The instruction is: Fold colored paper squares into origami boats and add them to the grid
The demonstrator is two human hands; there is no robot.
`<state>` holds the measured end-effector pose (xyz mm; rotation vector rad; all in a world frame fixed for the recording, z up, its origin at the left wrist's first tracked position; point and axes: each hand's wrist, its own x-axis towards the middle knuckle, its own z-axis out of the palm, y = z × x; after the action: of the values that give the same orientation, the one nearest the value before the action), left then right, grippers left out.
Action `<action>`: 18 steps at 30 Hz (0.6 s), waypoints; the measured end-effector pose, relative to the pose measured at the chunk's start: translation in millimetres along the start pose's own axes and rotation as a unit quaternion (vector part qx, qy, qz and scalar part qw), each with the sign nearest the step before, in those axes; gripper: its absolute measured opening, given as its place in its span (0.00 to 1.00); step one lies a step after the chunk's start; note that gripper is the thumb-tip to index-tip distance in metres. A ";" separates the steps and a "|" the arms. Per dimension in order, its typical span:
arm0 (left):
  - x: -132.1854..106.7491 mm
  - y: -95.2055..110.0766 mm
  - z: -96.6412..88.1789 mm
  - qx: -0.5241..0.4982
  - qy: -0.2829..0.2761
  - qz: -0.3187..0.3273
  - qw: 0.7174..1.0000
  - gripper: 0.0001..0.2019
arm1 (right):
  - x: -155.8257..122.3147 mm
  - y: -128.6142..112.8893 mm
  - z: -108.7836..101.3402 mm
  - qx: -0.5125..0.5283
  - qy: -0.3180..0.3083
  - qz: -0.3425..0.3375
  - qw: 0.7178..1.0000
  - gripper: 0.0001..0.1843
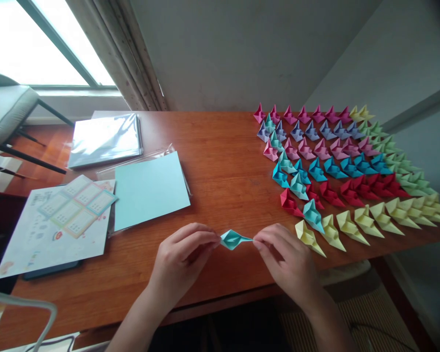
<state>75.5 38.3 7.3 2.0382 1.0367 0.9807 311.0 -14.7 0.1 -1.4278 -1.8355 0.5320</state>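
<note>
A small teal folded paper piece (233, 239) is held just above the wooden table (220, 161) near its front edge. My left hand (181, 261) pinches its left end and my right hand (286, 256) pinches its right tip. Both hands have their fingers closed on the paper. To the right lie rows of several finished folded paper boats (344, 166) in pink, purple, blue, red, green and yellow, some teal ones among them.
A light blue paper sheet (150, 188) in a clear sleeve lies left of my hands. A printed instruction sheet (58, 220) rests over a dark tablet. A wrapped paper pack (104, 139) sits farther back. A chair (7, 105) stands by the window.
</note>
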 end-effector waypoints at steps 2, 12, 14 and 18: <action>-0.3 1.0 -3.8 -0.019 0.011 -0.012 1.000 0.09 | -0.8 -2.5 -2.3 0.004 0.009 0.000 1.000 0.06; -0.3 -2.2 7.0 0.012 -0.015 0.017 1.000 0.09 | -3.3 -9.2 1.5 -0.036 0.004 -0.013 0.999 0.06; -1.0 -4.8 9.6 0.030 -0.020 0.024 0.999 0.08 | -4.7 -8.5 2.3 -0.040 -0.012 -0.014 0.999 0.06; -1.4 -7.9 11.6 0.059 -0.025 0.032 0.997 0.10 | -5.7 -8.6 3.8 -0.045 -0.033 -0.013 0.998 0.06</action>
<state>81.6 38.6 -5.4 2.1924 1.0299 0.9158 303.2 -22.1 2.1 -1.4589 -1.9501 0.4950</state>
